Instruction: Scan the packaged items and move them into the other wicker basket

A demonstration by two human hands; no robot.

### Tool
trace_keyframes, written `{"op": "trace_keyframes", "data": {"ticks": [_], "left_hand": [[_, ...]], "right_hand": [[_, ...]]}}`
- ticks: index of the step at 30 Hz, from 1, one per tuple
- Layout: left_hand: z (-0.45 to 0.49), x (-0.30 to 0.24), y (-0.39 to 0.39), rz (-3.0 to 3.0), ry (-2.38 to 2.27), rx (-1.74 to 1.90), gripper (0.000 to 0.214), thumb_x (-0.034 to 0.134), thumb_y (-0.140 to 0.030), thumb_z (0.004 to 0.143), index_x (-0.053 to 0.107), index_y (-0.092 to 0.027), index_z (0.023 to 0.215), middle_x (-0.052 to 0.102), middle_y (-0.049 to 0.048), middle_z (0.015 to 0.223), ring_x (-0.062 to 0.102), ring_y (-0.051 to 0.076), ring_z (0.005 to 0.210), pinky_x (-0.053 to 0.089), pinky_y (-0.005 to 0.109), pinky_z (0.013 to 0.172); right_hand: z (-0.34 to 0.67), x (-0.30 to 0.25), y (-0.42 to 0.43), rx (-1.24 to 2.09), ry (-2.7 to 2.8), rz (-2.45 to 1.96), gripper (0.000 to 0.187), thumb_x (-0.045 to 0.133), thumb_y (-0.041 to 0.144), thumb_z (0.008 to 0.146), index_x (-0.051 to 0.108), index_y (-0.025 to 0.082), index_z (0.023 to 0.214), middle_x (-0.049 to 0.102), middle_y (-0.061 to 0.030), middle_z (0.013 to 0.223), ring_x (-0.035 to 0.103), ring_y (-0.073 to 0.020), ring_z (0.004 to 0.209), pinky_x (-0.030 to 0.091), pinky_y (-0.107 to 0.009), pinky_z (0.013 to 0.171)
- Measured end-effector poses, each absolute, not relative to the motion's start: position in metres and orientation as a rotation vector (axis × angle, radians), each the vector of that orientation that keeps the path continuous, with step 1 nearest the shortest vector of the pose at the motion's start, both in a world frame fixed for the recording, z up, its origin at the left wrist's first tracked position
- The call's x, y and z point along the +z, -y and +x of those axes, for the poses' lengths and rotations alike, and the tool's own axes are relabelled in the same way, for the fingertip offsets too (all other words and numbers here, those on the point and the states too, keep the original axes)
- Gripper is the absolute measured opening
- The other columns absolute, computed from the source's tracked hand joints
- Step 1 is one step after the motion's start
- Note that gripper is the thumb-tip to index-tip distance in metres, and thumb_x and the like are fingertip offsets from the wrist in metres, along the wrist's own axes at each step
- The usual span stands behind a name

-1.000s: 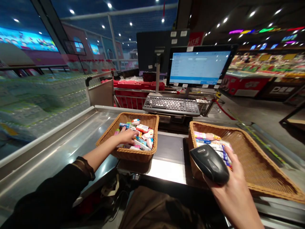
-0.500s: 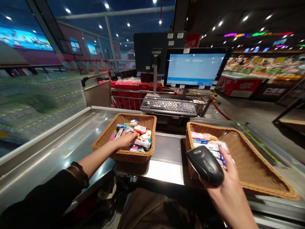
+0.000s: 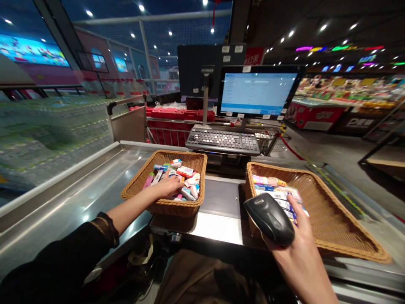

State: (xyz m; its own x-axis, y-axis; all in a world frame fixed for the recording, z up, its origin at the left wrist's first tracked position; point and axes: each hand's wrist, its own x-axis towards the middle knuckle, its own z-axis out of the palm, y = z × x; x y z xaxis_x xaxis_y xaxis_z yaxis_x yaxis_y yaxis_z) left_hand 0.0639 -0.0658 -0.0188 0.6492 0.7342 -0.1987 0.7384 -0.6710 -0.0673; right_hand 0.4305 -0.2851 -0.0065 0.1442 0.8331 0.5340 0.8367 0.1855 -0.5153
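My left hand [image 3: 168, 186] reaches into the left wicker basket [image 3: 134, 185], its fingers apart over a pile of small boxes and packets [image 3: 185, 171]. Fingertips touch the pile, and part of it is hidden under the hand. My right hand [image 3: 295, 245] is wrapped round a black handheld barcode scanner [image 3: 270, 219]. Its head tilts up and to the left, in front of the right wicker basket [image 3: 341, 211]. Small boxes and packets [image 3: 268, 181] lie in that basket's left end, partly covered by the scanner.
Between the baskets is a flat grey counter plate [image 3: 220, 198]. A keyboard [image 3: 223, 139] stands behind it, below a lit monitor [image 3: 257, 93]. A metal counter [image 3: 104, 181] with a raised edge runs along the left. Beyond are a shopping cart [image 3: 171, 131] and stacked bottle packs [image 3: 47, 126].
My left hand's fingers have spread and shifted slightly within the pile; one finger now points toward the back. The scanner stays in my right hand. The view has shifted slightly.
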Motion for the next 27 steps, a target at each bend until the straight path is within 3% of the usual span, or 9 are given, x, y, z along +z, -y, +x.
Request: {"op": "trace_keyframes", "data": {"ticks": [6, 14, 18, 23, 27], "left_hand": [[0.065, -0.023, 0.064, 2.975, -1.134, -0.233, 0.038, 0.049, -0.008, 0.089, 0.061, -0.021, 0.122, 0.067, 0.0136, 0.121, 0.056, 0.030, 0.121, 0.020, 0.066, 0.116], [0.065, -0.029, 0.060, 3.130, -0.927, -0.187, 0.028, 0.046, -0.011, 0.094, 0.061, -0.023, 0.113, 0.068, 0.0085, 0.113, 0.056, 0.026, 0.121, 0.018, 0.058, 0.120], [0.069, -0.027, 0.060, 3.157, -0.874, -0.199, 0.030, 0.046, -0.014, 0.095, 0.061, -0.023, 0.119, 0.069, 0.0075, 0.109, 0.059, 0.025, 0.112, 0.022, 0.051, 0.119], [0.070, -0.025, 0.059, 3.202, -0.888, -0.260, 0.031, 0.042, -0.010, 0.097, 0.064, -0.025, 0.113, 0.070, 0.0059, 0.104, 0.059, 0.024, 0.110, 0.017, 0.052, 0.121], [0.070, -0.025, 0.060, 3.216, -0.987, -0.221, 0.027, 0.041, -0.012, 0.098, 0.064, -0.020, 0.111, 0.070, 0.0072, 0.095, 0.061, 0.023, 0.101, 0.017, 0.052, 0.121]], "right_hand": [[0.434, -0.007, 0.287, -0.002, 1.678, -1.621, 0.034, 0.063, 0.037, 0.089, 0.065, 0.019, 0.118, 0.025, -0.0146, 0.163, 0.031, -0.0413, 0.149, 0.027, -0.063, 0.120], [0.436, -0.010, 0.288, -0.072, 1.716, -1.618, 0.037, 0.060, 0.038, 0.092, 0.063, 0.019, 0.123, 0.027, -0.0167, 0.161, 0.029, -0.0424, 0.150, 0.026, -0.066, 0.120], [0.436, -0.010, 0.288, -0.069, 1.690, -1.610, 0.037, 0.062, 0.037, 0.091, 0.062, 0.019, 0.123, 0.027, -0.0157, 0.162, 0.031, -0.0409, 0.149, 0.027, -0.065, 0.120], [0.436, -0.008, 0.291, -0.032, 1.671, -1.627, 0.037, 0.062, 0.038, 0.091, 0.061, 0.019, 0.123, 0.027, -0.0167, 0.161, 0.034, -0.0383, 0.148, 0.035, -0.059, 0.117], [0.435, -0.006, 0.291, -0.015, 1.684, -1.606, 0.037, 0.062, 0.037, 0.090, 0.062, 0.018, 0.122, 0.026, -0.0178, 0.161, 0.033, -0.0401, 0.148, 0.038, -0.059, 0.115]]}}
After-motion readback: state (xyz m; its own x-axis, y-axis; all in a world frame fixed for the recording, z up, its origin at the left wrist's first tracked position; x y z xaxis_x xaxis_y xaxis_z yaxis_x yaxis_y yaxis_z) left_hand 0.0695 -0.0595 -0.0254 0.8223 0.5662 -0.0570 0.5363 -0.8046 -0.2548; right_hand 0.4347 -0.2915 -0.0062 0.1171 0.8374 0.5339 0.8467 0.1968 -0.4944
